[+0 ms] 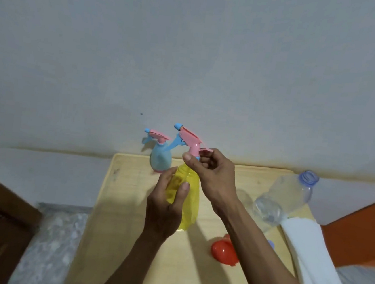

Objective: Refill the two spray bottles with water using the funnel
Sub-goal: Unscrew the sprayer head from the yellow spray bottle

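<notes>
A yellow spray bottle [191, 196] is held above the small wooden table [125, 205]. My left hand [164, 211] wraps around its body. My right hand [210, 175] pinches the collar under its pink and blue spray head [188, 139]. A blue spray bottle [160, 159] with a pink head stands at the table's far edge, behind the yellow one. The red funnel [224, 251] lies on the table near the front, partly hidden by my right forearm. A large clear water bottle [285, 199] without its cap stands at the right.
A folded white cloth [309, 251] lies at the table's right edge. A small blue cap [270, 243] peeks out beside my right forearm. A white wall rises right behind the table. Dark wooden furniture stands at the left, an orange surface at the right.
</notes>
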Available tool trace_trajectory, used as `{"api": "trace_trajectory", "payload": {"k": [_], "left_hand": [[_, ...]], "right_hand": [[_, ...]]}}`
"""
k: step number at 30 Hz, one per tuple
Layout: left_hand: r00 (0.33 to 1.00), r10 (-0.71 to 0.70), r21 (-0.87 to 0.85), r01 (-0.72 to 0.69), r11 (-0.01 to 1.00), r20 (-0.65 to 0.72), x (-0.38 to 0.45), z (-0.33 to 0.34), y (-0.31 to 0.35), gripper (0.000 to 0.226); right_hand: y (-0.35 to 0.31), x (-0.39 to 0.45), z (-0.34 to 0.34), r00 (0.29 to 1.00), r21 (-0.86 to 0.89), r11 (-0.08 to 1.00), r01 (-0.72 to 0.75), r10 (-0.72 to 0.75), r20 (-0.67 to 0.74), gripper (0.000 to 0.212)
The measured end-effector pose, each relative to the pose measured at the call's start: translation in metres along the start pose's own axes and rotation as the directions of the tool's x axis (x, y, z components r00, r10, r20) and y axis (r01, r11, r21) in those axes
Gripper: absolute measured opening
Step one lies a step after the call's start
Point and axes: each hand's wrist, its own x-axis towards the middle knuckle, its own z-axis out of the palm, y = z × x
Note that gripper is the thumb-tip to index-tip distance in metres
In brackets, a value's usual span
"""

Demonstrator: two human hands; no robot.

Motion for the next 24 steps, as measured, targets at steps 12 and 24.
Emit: {"api": "trace_trajectory", "payload": {"k": [12, 24], "left_hand": [[1.000, -0.001, -0.171, -0.004, 0.985, -0.031, -0.039, -0.033, 0.030, 0.046], [0.997, -0.002, -0.255, -0.018, 0.967, -0.078, -0.044, -0.022, 0.049, 0.052]], "right_hand": [[-0.033, -0.057, 0.016, 0.996, 0.099, 0.995, 0.024, -0.032, 0.083, 0.030], [-0.039, -0.069, 0.011, 0.992, 0.129, 0.983, 0.128, -0.125, -0.030, 0.009]]}}
